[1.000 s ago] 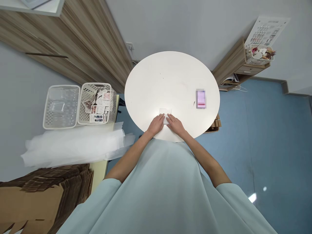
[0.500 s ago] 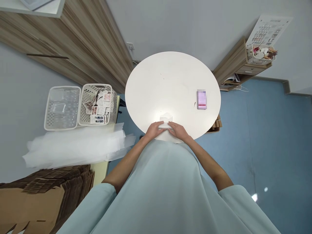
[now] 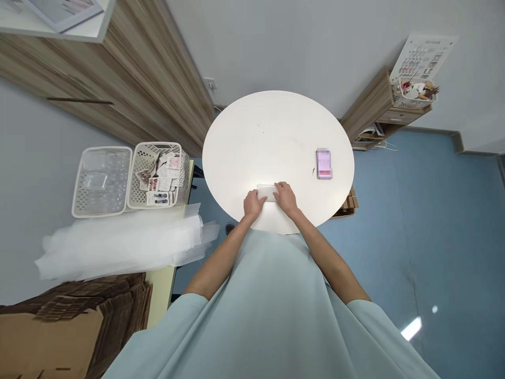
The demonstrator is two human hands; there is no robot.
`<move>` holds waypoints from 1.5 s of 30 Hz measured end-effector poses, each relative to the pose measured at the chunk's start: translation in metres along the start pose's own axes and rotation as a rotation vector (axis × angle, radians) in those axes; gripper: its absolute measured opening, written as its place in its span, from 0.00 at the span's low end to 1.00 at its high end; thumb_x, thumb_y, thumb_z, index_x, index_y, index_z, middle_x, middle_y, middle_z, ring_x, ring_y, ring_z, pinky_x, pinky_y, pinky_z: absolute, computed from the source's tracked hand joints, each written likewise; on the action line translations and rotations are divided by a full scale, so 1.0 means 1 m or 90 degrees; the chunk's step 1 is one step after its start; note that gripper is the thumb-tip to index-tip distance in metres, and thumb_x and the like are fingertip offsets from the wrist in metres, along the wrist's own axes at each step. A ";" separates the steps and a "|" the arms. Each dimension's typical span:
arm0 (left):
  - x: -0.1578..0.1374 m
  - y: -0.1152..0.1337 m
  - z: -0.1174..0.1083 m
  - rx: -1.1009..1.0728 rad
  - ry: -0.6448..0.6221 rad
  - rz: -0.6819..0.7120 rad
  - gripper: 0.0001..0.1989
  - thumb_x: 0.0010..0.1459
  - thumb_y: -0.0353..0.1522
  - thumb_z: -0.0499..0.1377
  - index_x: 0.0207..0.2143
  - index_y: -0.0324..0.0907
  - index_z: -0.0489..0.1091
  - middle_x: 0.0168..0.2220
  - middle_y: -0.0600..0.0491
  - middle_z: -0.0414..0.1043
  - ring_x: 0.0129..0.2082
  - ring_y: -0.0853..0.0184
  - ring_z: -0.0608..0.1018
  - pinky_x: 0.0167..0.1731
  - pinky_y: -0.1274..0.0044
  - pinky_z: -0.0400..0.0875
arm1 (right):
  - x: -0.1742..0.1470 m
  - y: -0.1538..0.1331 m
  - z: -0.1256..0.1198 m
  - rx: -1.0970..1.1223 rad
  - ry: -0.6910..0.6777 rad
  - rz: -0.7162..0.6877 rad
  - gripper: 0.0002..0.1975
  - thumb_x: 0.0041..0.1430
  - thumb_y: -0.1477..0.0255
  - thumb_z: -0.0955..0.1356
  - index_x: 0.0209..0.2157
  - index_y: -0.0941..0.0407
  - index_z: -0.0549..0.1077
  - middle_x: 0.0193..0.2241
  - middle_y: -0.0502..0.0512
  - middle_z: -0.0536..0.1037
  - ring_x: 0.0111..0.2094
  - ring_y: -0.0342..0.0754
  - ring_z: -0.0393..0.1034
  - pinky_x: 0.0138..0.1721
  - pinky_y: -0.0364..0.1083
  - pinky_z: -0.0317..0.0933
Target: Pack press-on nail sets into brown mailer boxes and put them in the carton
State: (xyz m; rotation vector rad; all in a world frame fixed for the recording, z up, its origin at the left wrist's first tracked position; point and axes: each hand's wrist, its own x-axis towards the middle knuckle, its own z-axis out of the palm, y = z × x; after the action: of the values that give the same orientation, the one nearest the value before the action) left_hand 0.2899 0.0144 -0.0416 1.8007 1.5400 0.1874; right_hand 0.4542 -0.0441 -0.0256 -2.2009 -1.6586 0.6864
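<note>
A small white foam-wrapped packet (image 3: 267, 193) lies near the front edge of the white oval table (image 3: 272, 137). My left hand (image 3: 253, 204) grips its left end, thumb on the near side and fingers curled. At its right end, my right hand (image 3: 285, 197) closes round it in the same way, fingers over the far corner. What is inside the wrapping is hidden. Further right on the table rests a phone (image 3: 324, 163) with a blurred pinkish screen.
To my left stand a white basket (image 3: 181, 179) of printed sachets and another basket (image 3: 74, 184) of clear plastic boxes. White foam sheets (image 3: 118, 242) lie nearer, above flattened cardboard boxes (image 3: 51, 337). A wooden cabinet (image 3: 374, 100) stands at the back right.
The loose white sheet at the far side is now folded into a compact packet. Both hands have moved slightly forward and grip its ends. The view has shifted a little.
</note>
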 end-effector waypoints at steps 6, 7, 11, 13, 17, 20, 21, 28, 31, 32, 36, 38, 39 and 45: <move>-0.004 0.001 0.001 -0.060 0.020 -0.056 0.18 0.62 0.38 0.67 0.51 0.43 0.70 0.53 0.42 0.73 0.51 0.54 0.79 0.53 0.65 0.71 | 0.006 0.000 0.002 -0.031 -0.066 -0.067 0.25 0.71 0.82 0.60 0.65 0.55 0.72 0.68 0.64 0.69 0.68 0.57 0.61 0.67 0.58 0.59; -0.006 0.000 0.001 -0.080 0.029 -0.068 0.20 0.62 0.38 0.68 0.53 0.43 0.69 0.55 0.41 0.72 0.51 0.54 0.80 0.53 0.65 0.72 | 0.003 -0.001 0.003 -0.036 -0.075 -0.067 0.24 0.71 0.81 0.61 0.65 0.55 0.72 0.67 0.65 0.69 0.67 0.58 0.63 0.67 0.58 0.59; -0.017 -0.007 -0.003 -0.177 0.043 -0.120 0.26 0.61 0.37 0.68 0.58 0.42 0.66 0.59 0.40 0.70 0.50 0.58 0.81 0.52 0.66 0.74 | -0.014 -0.007 0.006 -0.034 -0.097 -0.062 0.22 0.74 0.72 0.64 0.66 0.57 0.71 0.61 0.70 0.72 0.60 0.61 0.68 0.62 0.58 0.63; -0.021 -0.012 -0.006 -0.221 0.029 -0.118 0.24 0.62 0.35 0.67 0.58 0.41 0.66 0.59 0.40 0.71 0.50 0.58 0.82 0.52 0.67 0.75 | -0.022 -0.012 0.009 -0.014 -0.116 -0.054 0.23 0.75 0.69 0.64 0.67 0.57 0.71 0.59 0.68 0.73 0.58 0.59 0.70 0.60 0.56 0.65; -0.024 -0.027 -0.016 -0.227 0.046 -0.102 0.20 0.62 0.30 0.63 0.57 0.41 0.69 0.60 0.40 0.73 0.55 0.57 0.80 0.58 0.65 0.74 | -0.028 -0.035 0.018 0.018 -0.162 -0.058 0.22 0.76 0.68 0.64 0.66 0.59 0.71 0.55 0.67 0.74 0.55 0.57 0.71 0.57 0.52 0.67; -0.025 -0.047 -0.032 -0.195 0.088 -0.093 0.20 0.62 0.28 0.61 0.56 0.42 0.72 0.60 0.41 0.74 0.61 0.54 0.77 0.63 0.62 0.70 | -0.022 -0.062 0.030 0.009 -0.198 -0.108 0.19 0.76 0.68 0.65 0.63 0.59 0.72 0.51 0.66 0.75 0.53 0.57 0.71 0.55 0.52 0.67; -0.025 -0.054 -0.038 -0.184 0.102 -0.088 0.20 0.61 0.27 0.60 0.56 0.43 0.72 0.60 0.41 0.74 0.62 0.54 0.76 0.65 0.61 0.69 | -0.019 -0.073 0.035 0.001 -0.205 -0.124 0.19 0.75 0.68 0.65 0.62 0.59 0.72 0.51 0.67 0.75 0.53 0.58 0.70 0.54 0.52 0.67; -0.033 -0.087 -0.075 -0.127 0.138 -0.109 0.25 0.60 0.26 0.58 0.61 0.43 0.72 0.65 0.42 0.71 0.68 0.53 0.71 0.71 0.60 0.62 | 0.000 -0.123 0.060 -0.017 -0.260 -0.170 0.22 0.75 0.68 0.65 0.65 0.60 0.69 0.54 0.70 0.73 0.56 0.61 0.69 0.57 0.55 0.66; -0.043 -0.087 -0.081 -0.138 0.147 -0.120 0.24 0.62 0.27 0.58 0.60 0.41 0.72 0.66 0.40 0.70 0.69 0.53 0.71 0.71 0.61 0.62 | 0.000 -0.122 0.063 -0.008 -0.274 -0.168 0.26 0.74 0.68 0.66 0.69 0.60 0.65 0.58 0.71 0.72 0.59 0.62 0.68 0.59 0.56 0.66; -0.048 -0.086 -0.082 -0.144 0.154 -0.119 0.23 0.62 0.28 0.58 0.60 0.40 0.73 0.66 0.39 0.70 0.68 0.53 0.71 0.71 0.62 0.63 | -0.002 -0.120 0.063 -0.001 -0.274 -0.167 0.28 0.73 0.67 0.66 0.70 0.60 0.64 0.59 0.72 0.72 0.60 0.63 0.68 0.60 0.56 0.66; -0.077 -0.087 -0.088 -0.177 0.162 -0.103 0.20 0.66 0.30 0.56 0.59 0.42 0.73 0.65 0.42 0.72 0.67 0.56 0.73 0.69 0.62 0.66 | -0.016 -0.111 0.063 0.052 -0.247 -0.165 0.30 0.73 0.66 0.66 0.72 0.57 0.63 0.60 0.70 0.71 0.62 0.63 0.67 0.58 0.58 0.69; -0.094 -0.090 -0.093 -0.188 0.160 -0.098 0.19 0.67 0.31 0.56 0.59 0.44 0.73 0.64 0.44 0.73 0.66 0.57 0.73 0.68 0.62 0.67 | -0.026 -0.110 0.062 0.083 -0.231 -0.161 0.28 0.73 0.65 0.66 0.70 0.55 0.66 0.60 0.69 0.71 0.62 0.63 0.67 0.58 0.59 0.70; -0.102 -0.092 -0.097 -0.192 0.159 -0.099 0.19 0.67 0.32 0.56 0.58 0.45 0.74 0.64 0.46 0.74 0.66 0.58 0.73 0.68 0.63 0.67 | -0.031 -0.112 0.061 0.098 -0.225 -0.158 0.27 0.73 0.64 0.65 0.69 0.55 0.67 0.59 0.68 0.72 0.62 0.63 0.67 0.58 0.59 0.70; -0.149 -0.112 -0.137 -0.253 0.149 -0.113 0.18 0.68 0.36 0.56 0.57 0.48 0.75 0.61 0.50 0.77 0.64 0.58 0.75 0.67 0.65 0.68 | -0.060 -0.143 0.050 0.184 -0.198 -0.144 0.20 0.72 0.66 0.65 0.61 0.54 0.75 0.55 0.65 0.75 0.53 0.58 0.73 0.53 0.57 0.73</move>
State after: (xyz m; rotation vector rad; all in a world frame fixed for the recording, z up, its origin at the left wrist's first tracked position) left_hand 0.0866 -0.0604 0.0387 1.3606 1.6744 0.5913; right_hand 0.2976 -0.0624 0.0167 -1.7421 -1.7827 1.1663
